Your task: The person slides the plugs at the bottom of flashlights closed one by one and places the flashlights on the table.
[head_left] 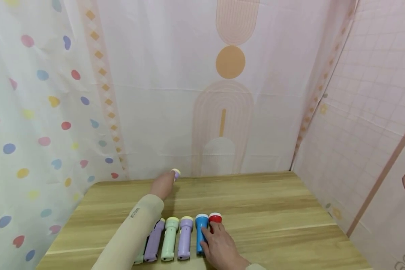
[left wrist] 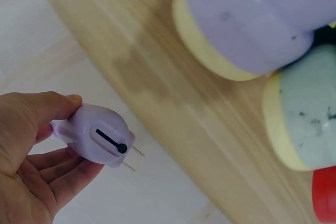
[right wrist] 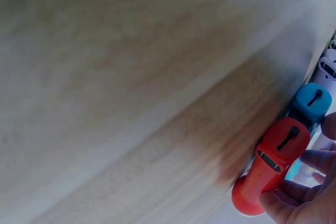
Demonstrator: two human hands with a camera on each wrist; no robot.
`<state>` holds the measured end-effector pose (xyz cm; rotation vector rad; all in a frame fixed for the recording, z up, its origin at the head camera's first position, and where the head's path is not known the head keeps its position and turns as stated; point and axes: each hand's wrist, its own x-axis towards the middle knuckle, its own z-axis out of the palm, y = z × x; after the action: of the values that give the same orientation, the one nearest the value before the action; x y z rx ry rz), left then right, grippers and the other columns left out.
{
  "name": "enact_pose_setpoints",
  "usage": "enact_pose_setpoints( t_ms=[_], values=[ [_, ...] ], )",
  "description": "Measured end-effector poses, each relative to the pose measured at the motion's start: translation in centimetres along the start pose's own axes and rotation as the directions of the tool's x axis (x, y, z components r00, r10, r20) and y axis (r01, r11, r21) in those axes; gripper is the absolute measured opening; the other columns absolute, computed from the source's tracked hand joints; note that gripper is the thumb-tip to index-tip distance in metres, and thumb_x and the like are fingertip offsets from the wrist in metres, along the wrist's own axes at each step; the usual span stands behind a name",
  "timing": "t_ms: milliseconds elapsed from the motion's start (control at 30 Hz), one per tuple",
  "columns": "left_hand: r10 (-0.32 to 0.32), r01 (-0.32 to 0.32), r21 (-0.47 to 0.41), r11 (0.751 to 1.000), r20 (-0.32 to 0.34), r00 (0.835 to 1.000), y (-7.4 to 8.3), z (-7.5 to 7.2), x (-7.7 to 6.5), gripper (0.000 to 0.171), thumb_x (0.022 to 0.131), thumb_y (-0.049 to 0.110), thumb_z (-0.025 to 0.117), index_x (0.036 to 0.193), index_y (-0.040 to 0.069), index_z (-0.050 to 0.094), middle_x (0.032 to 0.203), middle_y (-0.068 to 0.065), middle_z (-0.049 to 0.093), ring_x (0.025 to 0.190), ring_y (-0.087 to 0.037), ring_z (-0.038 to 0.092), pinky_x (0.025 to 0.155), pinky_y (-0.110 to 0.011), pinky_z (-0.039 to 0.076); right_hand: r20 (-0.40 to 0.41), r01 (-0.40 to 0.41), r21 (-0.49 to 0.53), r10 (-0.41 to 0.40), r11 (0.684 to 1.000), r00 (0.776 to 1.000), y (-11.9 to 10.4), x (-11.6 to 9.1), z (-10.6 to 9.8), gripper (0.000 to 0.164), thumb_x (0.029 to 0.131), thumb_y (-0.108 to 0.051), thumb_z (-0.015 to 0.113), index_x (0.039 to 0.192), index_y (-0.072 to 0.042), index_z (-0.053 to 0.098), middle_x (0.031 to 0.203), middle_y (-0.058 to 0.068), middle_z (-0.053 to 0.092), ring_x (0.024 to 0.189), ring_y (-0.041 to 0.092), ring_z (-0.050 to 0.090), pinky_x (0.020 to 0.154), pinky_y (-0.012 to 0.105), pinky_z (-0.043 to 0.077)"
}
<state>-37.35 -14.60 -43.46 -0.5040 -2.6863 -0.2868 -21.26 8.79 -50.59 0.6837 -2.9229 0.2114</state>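
At the table's back edge my left hand (head_left: 162, 186) grips a lilac flashlight (head_left: 176, 173). In the left wrist view, thumb and fingers hold this flashlight (left wrist: 102, 132) around its body; a black slider and two thin metal prongs show at its tail end. My right hand (head_left: 222, 247) lies over the red flashlight (head_left: 215, 217), fingers curled against its side in the right wrist view (right wrist: 283, 142). Its thumb is close beside the blue flashlight (head_left: 201, 225); whether they touch, I cannot tell. The red and blue flashlights lie side by side.
Left of the blue one lie a lilac flashlight (head_left: 185, 236), a pale green flashlight (head_left: 170, 238), a darker purple flashlight (head_left: 154, 242) and another green one (head_left: 140, 257), partly behind my left sleeve. Patterned curtains (head_left: 155, 93) stand behind the wooden table (head_left: 273, 210) and at both sides.
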Motion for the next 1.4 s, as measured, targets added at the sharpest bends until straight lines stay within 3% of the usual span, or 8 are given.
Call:
enact_pose_setpoints(
  t_ms=[200,400,633,733,833,1167,1267,1400],
  values=[
    [0.026,-0.026,-0.012,1.0,0.014,1.0,0.5,-1.4,-0.1,0.023,0.082,-0.008,0.067,0.103,-0.003,0.059,0.081,-0.016,0.062,0.076,-0.035,0.062,0.068,-0.049,0.052,-0.011,0.009,0.014,-0.009,1.0,1.0,-0.1,-0.1,-0.2,0.047,0.099,-0.041,0.057,0.138,-0.015,0.059,0.133,0.014,0.053,0.116,0.027,0.052,0.092,0.04,0.052],
    [-0.082,0.093,-0.138,0.986,0.08,0.993,0.9,-2.3,-0.2,0.034,0.076,-0.005,0.07,0.108,-0.003,0.06,0.087,-0.016,0.066,0.079,-0.034,0.064,0.072,-0.049,0.053,-0.032,0.012,0.022,-0.011,1.0,0.999,-0.4,-0.3,-0.1,0.046,0.099,-0.039,0.059,0.138,-0.014,0.06,0.133,0.014,0.053,0.116,0.027,0.052,0.091,0.04,0.052],
    [-0.221,0.253,-0.36,0.898,0.127,0.967,1.7,-3.8,-0.9,0.044,0.079,0.003,0.073,0.121,-0.003,0.059,0.099,-0.018,0.068,0.084,-0.03,0.064,0.072,-0.043,0.054,-0.032,0.006,0.027,-0.005,1.0,0.999,-0.5,-0.3,0.0,0.046,0.099,-0.038,0.059,0.138,-0.013,0.06,0.132,0.014,0.054,0.115,0.027,0.052,0.091,0.04,0.052],
    [-0.255,0.298,-0.468,0.832,0.154,0.955,2.1,-4.2,-1.3,0.045,0.081,0.004,0.072,0.123,-0.003,0.057,0.102,-0.021,0.067,0.086,-0.03,0.066,0.066,-0.039,0.056,-0.035,0.005,0.025,-0.004,1.0,0.999,-0.6,-0.4,-0.2,0.046,0.098,-0.038,0.059,0.137,-0.013,0.06,0.131,0.014,0.054,0.114,0.027,0.052,0.091,0.041,0.052],
    [-0.301,0.368,-0.569,0.735,0.212,0.93,2.4,-4.4,-1.9,0.047,0.084,0.004,0.07,0.127,-0.002,0.054,0.108,-0.023,0.065,0.091,-0.032,0.066,0.065,-0.038,0.057,-0.043,0.011,0.022,-0.01,1.0,0.999,-0.7,-0.4,-0.3,0.046,0.098,-0.037,0.06,0.136,-0.012,0.061,0.13,0.014,0.054,0.113,0.028,0.052,0.09,0.042,0.052],
    [-0.395,0.512,-0.778,0.365,0.368,0.841,3.5,-3.9,-2.6,0.048,0.085,0.005,0.061,0.13,-0.005,0.049,0.111,-0.025,0.059,0.087,-0.027,0.064,0.068,-0.034,0.056,-0.058,0.016,0.005,-0.016,1.0,0.998,-0.7,-0.3,-0.1,0.046,0.098,-0.039,0.06,0.135,-0.011,0.062,0.128,0.014,0.055,0.112,0.028,0.053,0.09,0.042,0.053],
    [-0.409,0.533,-0.789,0.306,0.397,0.822,3.6,-3.6,-2.7,0.05,0.086,0.01,0.058,0.132,-0.005,0.046,0.113,-0.025,0.057,0.086,-0.025,0.062,0.066,-0.032,0.053,-0.05,0.017,0.008,-0.017,1.0,0.999,-0.7,-0.3,-0.2,0.046,0.098,-0.039,0.06,0.135,-0.011,0.061,0.129,0.014,0.055,0.112,0.028,0.053,0.09,0.042,0.052],
    [-0.401,0.544,-0.793,0.273,0.421,0.814,3.9,-3.8,-2.7,0.051,0.09,0.013,0.053,0.136,-0.007,0.042,0.119,-0.025,0.054,0.09,-0.025,0.059,0.068,-0.031,0.052,-0.036,0.016,0.017,-0.016,1.0,0.999,-0.7,-0.4,-0.3,0.047,0.098,-0.039,0.059,0.136,-0.012,0.061,0.13,0.014,0.055,0.113,0.028,0.053,0.091,0.042,0.052]
  ],
)
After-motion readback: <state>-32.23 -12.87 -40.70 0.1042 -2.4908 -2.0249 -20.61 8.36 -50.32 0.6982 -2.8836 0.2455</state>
